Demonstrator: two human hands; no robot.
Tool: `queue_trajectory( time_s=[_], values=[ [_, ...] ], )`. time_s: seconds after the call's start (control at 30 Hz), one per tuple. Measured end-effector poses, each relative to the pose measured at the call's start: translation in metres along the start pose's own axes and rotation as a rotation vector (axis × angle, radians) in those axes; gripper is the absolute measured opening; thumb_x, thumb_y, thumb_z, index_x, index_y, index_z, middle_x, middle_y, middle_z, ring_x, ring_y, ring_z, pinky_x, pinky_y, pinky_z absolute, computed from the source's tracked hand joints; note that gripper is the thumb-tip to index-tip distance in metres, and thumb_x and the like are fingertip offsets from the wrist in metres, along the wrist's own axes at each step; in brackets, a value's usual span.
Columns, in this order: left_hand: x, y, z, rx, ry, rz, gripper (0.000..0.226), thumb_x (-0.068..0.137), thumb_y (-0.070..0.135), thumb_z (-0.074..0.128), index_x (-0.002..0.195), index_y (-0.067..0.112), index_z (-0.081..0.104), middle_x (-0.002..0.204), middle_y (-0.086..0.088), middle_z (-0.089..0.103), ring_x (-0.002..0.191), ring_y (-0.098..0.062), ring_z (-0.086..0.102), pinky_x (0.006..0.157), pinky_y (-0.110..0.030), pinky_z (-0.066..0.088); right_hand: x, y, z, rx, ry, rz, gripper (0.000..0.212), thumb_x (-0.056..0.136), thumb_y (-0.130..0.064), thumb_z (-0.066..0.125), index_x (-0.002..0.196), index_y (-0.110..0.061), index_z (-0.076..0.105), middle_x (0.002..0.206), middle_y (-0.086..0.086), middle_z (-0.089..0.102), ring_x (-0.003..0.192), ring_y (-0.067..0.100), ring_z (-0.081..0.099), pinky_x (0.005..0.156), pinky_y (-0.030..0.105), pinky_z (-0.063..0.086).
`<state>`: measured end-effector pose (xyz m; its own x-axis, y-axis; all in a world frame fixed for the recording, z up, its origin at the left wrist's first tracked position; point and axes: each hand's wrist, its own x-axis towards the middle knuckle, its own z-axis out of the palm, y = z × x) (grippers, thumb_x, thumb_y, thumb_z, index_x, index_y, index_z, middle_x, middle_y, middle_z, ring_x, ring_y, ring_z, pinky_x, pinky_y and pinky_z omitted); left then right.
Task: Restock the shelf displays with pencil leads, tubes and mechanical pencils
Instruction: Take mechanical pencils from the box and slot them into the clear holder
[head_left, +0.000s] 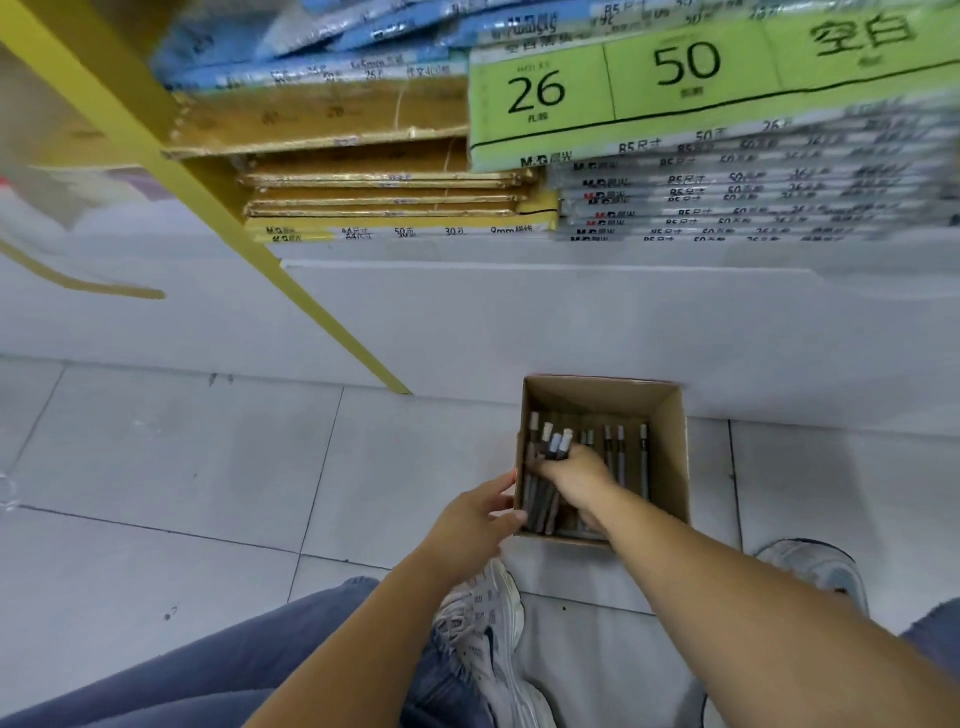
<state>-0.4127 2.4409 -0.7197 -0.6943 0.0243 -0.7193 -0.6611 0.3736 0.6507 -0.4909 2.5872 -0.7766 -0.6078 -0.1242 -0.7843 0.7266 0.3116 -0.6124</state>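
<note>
A small open cardboard box (670, 467) stands on the tiled floor below the shelf. Several dark mechanical pencils with pale caps lie inside it; a few loose ones (621, 452) rest along its right side. My right hand (576, 475) reaches into the box and grips a bunch of pencils (553, 447), whose capped ends stick up past my fingers. My left hand (480, 512) holds the box's near left corner, thumb against the rim.
A yellow shelf post (291, 280) slants down to the floor left of the box. Stacked packs of loose-leaf paper (701, 88) and brown envelopes (384, 182) fill the low shelf above. My shoes (493, 623) and knees are just behind the box.
</note>
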Motion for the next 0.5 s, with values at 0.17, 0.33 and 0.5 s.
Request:
queue_trajectory(
  time_s=[0.17,0.33,0.5],
  values=[
    [-0.015,0.025,-0.009,0.155,0.06,-0.005,0.069,0.092,0.038,0.069,0.151,0.031,0.036,0.143,0.002,0.052,0.122,-0.015,0.054,0.096,-0.028,0.048,-0.047,-0.035,-0.031,-0.03,-0.053,-0.146,0.018,0.091,-0.028,0.064,0.108,-0.025,0.069,0.109,-0.001,0.071,0.108,0.021,0.063,0.098,0.041,0.043],
    [-0.064,0.111,-0.021,0.046,-0.164,0.293,0.035,0.091,0.037,0.07,0.12,0.048,0.055,0.119,0.029,0.065,0.115,0.003,0.059,0.083,-0.008,0.046,-0.135,-0.104,-0.069,-0.042,-0.264,-0.423,0.017,0.093,-0.02,0.061,0.107,-0.014,0.069,0.1,0.001,0.075,0.097,0.016,0.071,0.098,0.042,0.05],
    [-0.126,0.198,-0.027,-0.211,-0.366,0.424,0.041,0.097,0.025,0.064,0.135,0.025,0.051,0.113,-0.002,0.074,0.107,-0.019,0.07,0.081,-0.032,0.06,-0.24,-0.175,-0.092,-0.103,-0.156,-0.734,0.015,0.094,-0.024,0.06,0.101,-0.017,0.071,0.092,-0.004,0.076,0.083,0.009,0.072,0.064,0.015,0.054]
  ],
)
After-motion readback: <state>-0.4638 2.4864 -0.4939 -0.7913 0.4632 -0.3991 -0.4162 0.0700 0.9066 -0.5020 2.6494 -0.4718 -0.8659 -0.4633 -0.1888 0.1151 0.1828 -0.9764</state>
